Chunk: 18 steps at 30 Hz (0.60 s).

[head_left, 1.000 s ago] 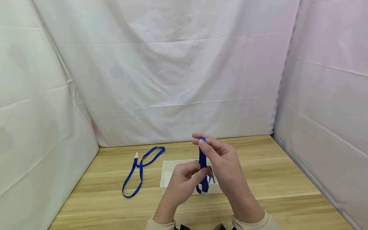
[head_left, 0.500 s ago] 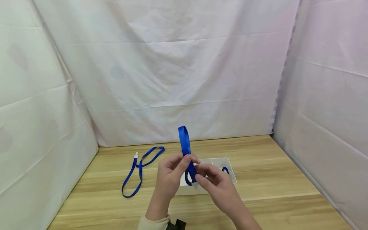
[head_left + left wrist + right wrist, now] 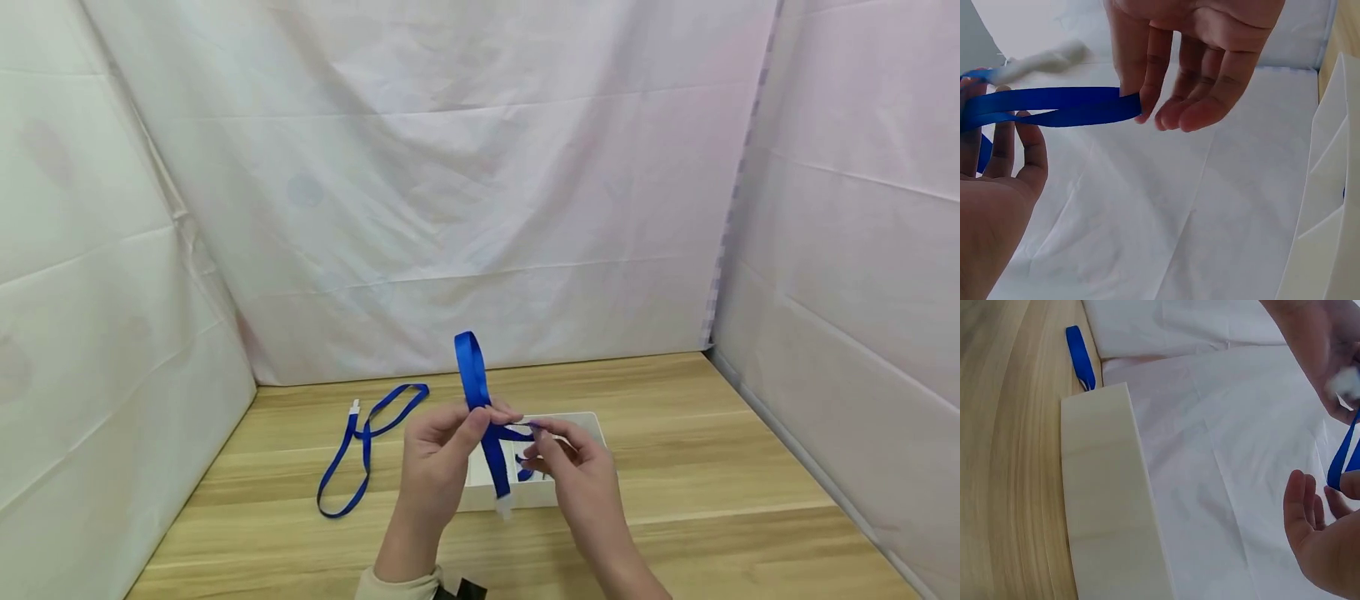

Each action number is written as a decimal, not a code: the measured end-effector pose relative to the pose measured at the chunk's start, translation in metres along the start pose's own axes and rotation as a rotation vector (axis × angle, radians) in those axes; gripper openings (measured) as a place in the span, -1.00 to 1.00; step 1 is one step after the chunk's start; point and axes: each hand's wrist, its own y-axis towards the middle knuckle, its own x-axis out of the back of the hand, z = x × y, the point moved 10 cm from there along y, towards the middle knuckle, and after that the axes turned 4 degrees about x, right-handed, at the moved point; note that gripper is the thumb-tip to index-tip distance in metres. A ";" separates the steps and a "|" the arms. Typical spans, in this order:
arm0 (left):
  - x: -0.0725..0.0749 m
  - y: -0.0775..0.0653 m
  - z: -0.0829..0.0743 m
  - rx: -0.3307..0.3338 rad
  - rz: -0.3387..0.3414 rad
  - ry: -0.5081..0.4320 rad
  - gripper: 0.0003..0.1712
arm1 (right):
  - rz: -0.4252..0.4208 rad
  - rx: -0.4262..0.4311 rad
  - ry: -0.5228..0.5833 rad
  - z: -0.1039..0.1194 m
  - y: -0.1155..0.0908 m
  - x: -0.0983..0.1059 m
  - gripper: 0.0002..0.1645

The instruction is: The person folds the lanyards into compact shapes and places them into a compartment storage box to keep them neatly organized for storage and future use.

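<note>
A blue lanyard (image 3: pixel 474 375) with a pale clip (image 3: pixel 504 505) is held up in front of the box in the head view. Thumb and fingers of my left hand (image 3: pixel 435 467) pinch its doubled band midway, so a loop stands above and the clip end hangs below. To its right, my right hand (image 3: pixel 581 475) pinches a strand of the same lanyard, stretched sideways between both hands. In the left wrist view the right hand (image 3: pixel 1194 62) grips the end of this band (image 3: pixel 1085 115). The right wrist view catches the clip (image 3: pixel 1347 384) blurred beside the left hand.
A white divided box (image 3: pixel 540 497) stands behind and below the hands, with a piece of blue strap (image 3: pixel 525 471) in it. Another blue lanyard (image 3: pixel 366 458) with a white clip lies on the wooden table (image 3: pixel 247 508) at left. Pale cloth (image 3: pixel 465 183) hangs behind.
My right hand has come down from the top of the band and now pulls a strand to the right. The left hand has shifted left and up, and the clip end hangs free.
</note>
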 end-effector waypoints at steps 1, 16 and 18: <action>0.000 0.000 0.000 0.007 -0.003 -0.002 -0.62 | 0.001 -0.006 0.025 0.000 0.001 0.000 -0.75; 0.018 0.004 0.003 0.155 -0.124 -0.240 -0.46 | 0.901 0.367 0.342 0.048 -0.025 -0.026 -0.66; 0.018 0.004 0.001 0.162 -0.133 -0.236 -0.46 | 0.815 0.379 0.250 0.047 -0.021 -0.022 -0.69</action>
